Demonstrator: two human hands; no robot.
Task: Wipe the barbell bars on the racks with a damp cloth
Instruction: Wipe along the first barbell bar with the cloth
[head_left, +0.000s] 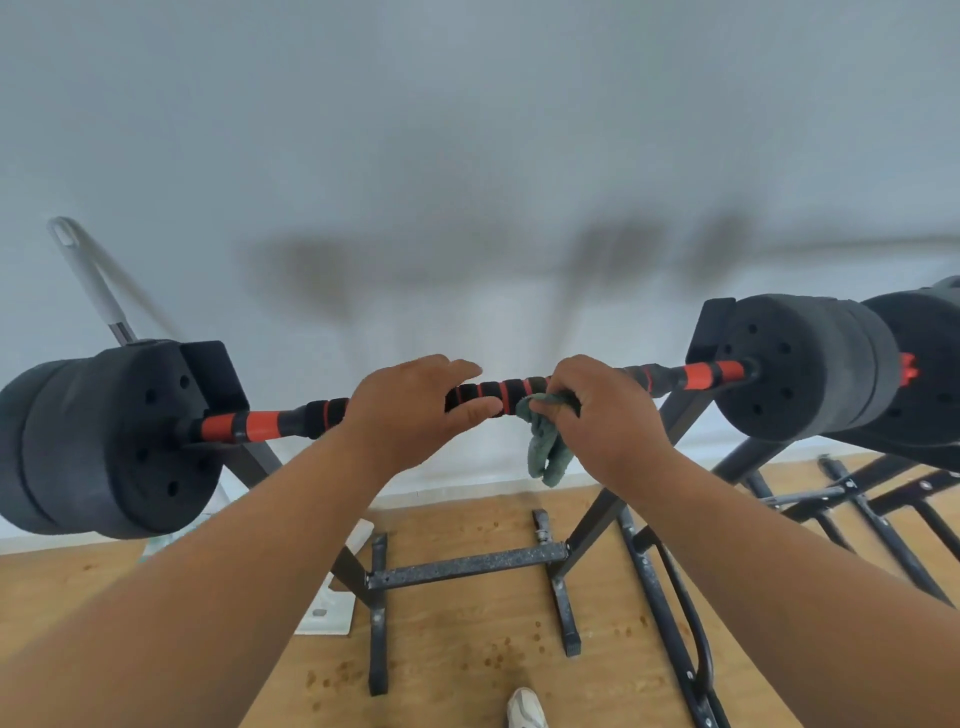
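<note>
The barbell bar (483, 397), banded black and orange, lies across a black metal rack (467, 564) at chest height, just in front of a pale wall (467, 156). Nearest the camera, a white shoe (525, 709) shows on the wooden floor (467, 660). The left hand (410, 410) wraps over the bar's middle grip, fingers above, thumb below. The right hand (602, 410) clutches a grey-green cloth (548, 441) against the bar just beside it, the cloth's tail hanging down. Black weight plates (104, 441) sit on both ends. A grey mop handle (91, 280) leans on the wall at far left.
</note>
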